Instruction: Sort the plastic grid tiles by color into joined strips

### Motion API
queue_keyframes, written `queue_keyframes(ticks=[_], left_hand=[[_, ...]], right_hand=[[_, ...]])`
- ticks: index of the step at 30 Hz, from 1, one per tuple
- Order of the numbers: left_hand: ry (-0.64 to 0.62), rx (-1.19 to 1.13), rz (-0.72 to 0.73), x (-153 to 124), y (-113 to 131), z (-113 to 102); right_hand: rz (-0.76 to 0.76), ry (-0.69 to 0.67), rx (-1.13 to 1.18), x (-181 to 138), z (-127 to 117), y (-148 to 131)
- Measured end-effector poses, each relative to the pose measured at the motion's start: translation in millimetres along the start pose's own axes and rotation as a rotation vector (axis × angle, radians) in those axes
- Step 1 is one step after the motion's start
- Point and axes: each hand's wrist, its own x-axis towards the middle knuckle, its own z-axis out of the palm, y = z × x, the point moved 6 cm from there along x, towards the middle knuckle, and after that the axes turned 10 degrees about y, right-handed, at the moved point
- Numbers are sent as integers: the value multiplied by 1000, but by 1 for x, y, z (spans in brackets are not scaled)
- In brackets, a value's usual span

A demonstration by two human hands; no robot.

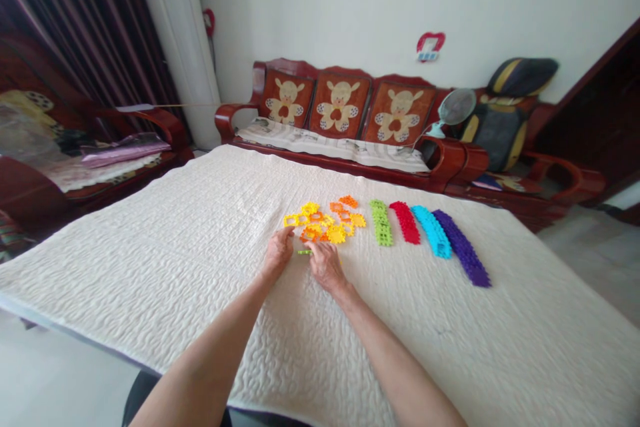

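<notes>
The right hand [327, 267] pinches a green toothed piece [303, 252] beside yellow and orange pieces [336, 234] on a quilt-covered table [150, 247]; the left hand [280, 249] half-curls, its hold unclear.

The person's right hand [326, 265] hides part of a small green piece [304, 252] (its full shape cannot be told); the bottom edge crops both forearms [217, 340], the top the curtain [100, 13].

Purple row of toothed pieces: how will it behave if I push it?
The purple row looks made of overlapping pieces, so it may spread apart. Lying low, it probably won't roll. Its toothed edges might catch on the quilted cover.
</notes>
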Motion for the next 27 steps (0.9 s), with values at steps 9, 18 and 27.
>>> queue_keyframes(ticks=[9,18,27], left_hand=[[-21,32,-13,1,-2,3],[-41,55,13,1,0,2],[-1,74,33,1,-2,2]], right_hand=[[426,103,-38,-26,-67,105],[384,143,-181,-52,-82,131],[351,92,-236,-48,-80,121]])
